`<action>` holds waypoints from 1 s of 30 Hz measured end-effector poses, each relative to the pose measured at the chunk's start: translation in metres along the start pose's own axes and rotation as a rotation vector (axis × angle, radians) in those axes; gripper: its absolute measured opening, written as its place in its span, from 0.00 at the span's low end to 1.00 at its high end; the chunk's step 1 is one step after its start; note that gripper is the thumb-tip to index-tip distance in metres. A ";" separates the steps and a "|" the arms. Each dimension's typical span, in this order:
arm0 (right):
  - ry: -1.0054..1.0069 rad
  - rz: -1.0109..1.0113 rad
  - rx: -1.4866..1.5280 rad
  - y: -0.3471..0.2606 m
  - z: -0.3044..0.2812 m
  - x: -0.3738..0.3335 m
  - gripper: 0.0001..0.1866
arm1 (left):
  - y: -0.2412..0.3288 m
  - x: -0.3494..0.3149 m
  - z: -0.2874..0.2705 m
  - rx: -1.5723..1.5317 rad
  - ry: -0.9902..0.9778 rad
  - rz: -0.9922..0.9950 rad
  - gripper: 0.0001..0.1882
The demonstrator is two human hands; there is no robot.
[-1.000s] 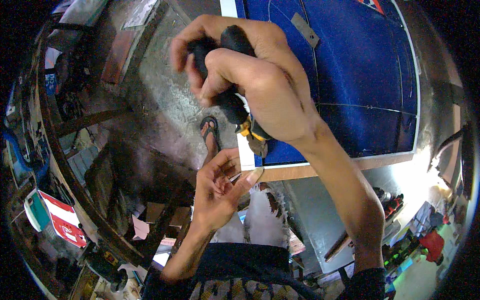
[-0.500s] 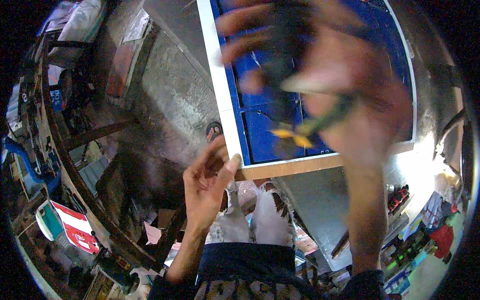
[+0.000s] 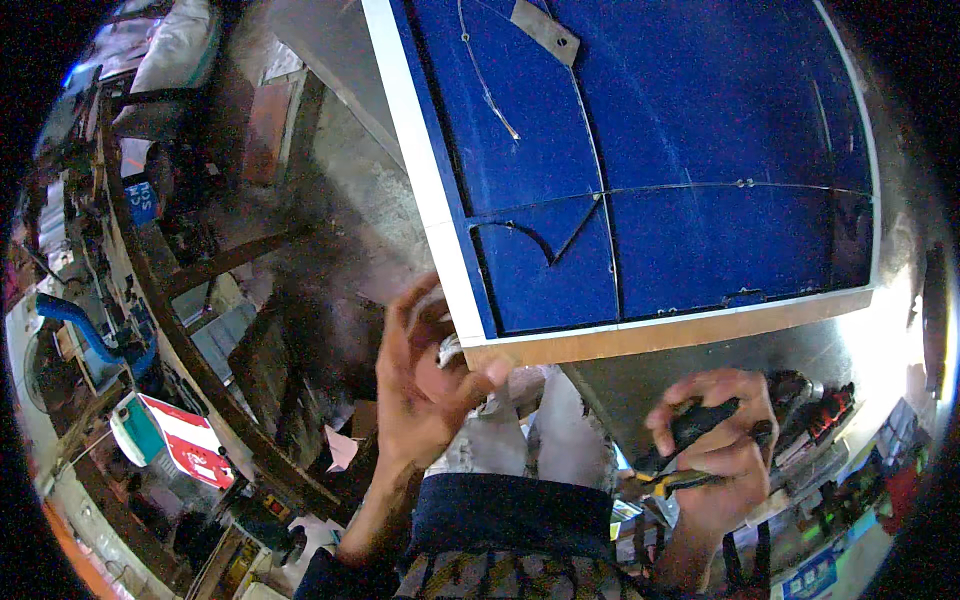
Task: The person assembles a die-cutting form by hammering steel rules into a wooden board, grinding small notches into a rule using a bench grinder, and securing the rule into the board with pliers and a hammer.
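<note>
A blue panel [image 3: 730, 110] with a white rim and a brown front edge fills the top of the view. Thin wires run across it, and a small metal plate [image 3: 547, 32] lies near its far side. My left hand [image 3: 425, 375] is curled round the panel's near left corner, thumb at the brown edge; a small white bit shows by its palm. Off the panel's front edge, lower right, my right hand [image 3: 725, 445] is closed round a pliers-like hand tool [image 3: 700, 422] with black grips and a yellow part. Its jaws are hard to make out.
Beneath the panel is a grey metal surface [image 3: 640, 385]. A curved dark rail [image 3: 185, 345] runs down the left, with a red-and-white box [image 3: 185, 440] and a blue curved tube [image 3: 75, 318] beyond it. Assorted clutter lies at the lower right.
My right hand has come down from over the panel to the lower right, still gripping the tool. The wires and metal plate now show. My left hand stays at the corner.
</note>
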State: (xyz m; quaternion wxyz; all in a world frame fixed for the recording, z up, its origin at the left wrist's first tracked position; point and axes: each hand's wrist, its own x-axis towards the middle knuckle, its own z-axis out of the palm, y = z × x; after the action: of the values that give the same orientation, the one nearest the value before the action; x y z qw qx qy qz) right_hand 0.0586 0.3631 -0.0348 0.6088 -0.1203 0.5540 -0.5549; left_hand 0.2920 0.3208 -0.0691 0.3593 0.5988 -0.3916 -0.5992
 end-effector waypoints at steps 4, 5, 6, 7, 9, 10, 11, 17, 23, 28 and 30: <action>-0.108 0.237 0.013 0.013 0.021 -0.004 0.18 | -0.025 -0.017 -0.002 -0.046 0.003 -0.152 0.41; -0.107 0.243 0.026 0.023 0.021 -0.004 0.18 | -0.022 -0.017 -0.003 -0.032 0.004 -0.156 0.41; -0.282 0.169 0.096 0.037 0.020 -0.004 0.19 | -0.017 -0.017 -0.003 -0.164 -0.002 -0.153 0.40; -0.367 0.128 0.135 0.041 0.022 -0.005 0.20 | -0.014 -0.016 -0.004 -0.296 -0.009 -0.148 0.38; -0.480 0.093 0.212 0.048 0.031 -0.009 0.22 | -0.010 -0.013 -0.011 -0.312 -0.012 -0.102 0.37; -0.470 0.115 0.238 0.047 0.035 -0.011 0.22 | -0.008 -0.012 -0.014 -0.339 -0.018 -0.054 0.37; -0.446 0.148 0.264 0.047 0.041 -0.013 0.23 | -0.007 -0.010 -0.014 -0.310 0.022 -0.082 0.33; -0.320 0.252 0.430 0.048 0.061 -0.020 0.26 | -0.006 -0.004 -0.008 -0.061 0.148 -0.067 0.20; -0.116 0.363 0.612 0.054 0.074 -0.028 0.29 | -0.002 -0.003 -0.011 0.029 0.116 -0.031 0.21; -0.094 0.384 0.633 0.054 0.078 -0.025 0.31 | -0.001 -0.001 -0.012 0.009 0.105 -0.052 0.21; -0.101 0.337 0.704 0.058 0.079 -0.025 0.30 | -0.001 0.000 -0.014 -0.023 0.121 -0.088 0.21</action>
State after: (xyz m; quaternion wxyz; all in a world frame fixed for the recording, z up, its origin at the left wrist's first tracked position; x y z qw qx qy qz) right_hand 0.1596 0.3666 -0.0367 0.7220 0.1613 0.3111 -0.5966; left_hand 0.3062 0.3207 -0.0701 0.3626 0.6465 -0.3353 -0.5815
